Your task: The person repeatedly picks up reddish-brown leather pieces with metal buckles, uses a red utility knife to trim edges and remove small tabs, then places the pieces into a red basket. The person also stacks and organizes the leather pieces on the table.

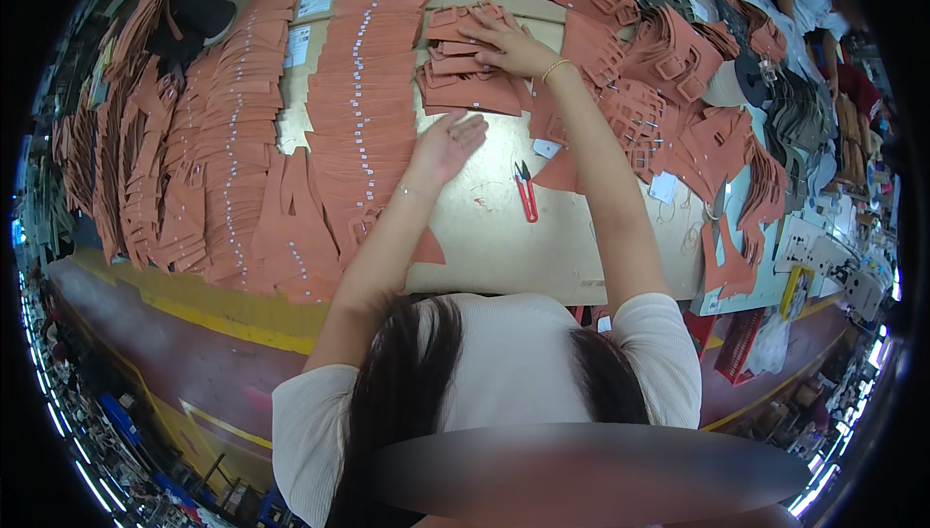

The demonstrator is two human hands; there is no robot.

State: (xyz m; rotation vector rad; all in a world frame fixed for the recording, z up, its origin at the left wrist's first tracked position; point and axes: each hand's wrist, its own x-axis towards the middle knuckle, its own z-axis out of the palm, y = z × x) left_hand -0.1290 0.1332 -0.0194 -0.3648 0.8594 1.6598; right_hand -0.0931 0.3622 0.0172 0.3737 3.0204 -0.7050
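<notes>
My right hand (513, 47) lies with fingers spread over a short stack of coral-coloured cut pieces (472, 94), some with covered square buckles (448, 16) at their far end. Nearer to me, my left hand (449, 146) is open, fingers stretched out and palm partly turned up, just in front of that stack and holding nothing. Red-handled thread snips (528, 197) lie on the table between my forearms. Left of my left hand runs a long overlapping row of coral pieces (339, 102) with small white tags.
More tagged coral rows (208, 140) cover the left side of the table (484, 257). On the right are heaps of buckled coral pieces (635, 116), a white paper slip (664, 187) and dark green pieces (794, 136). Another person (804, 0) is at the far right.
</notes>
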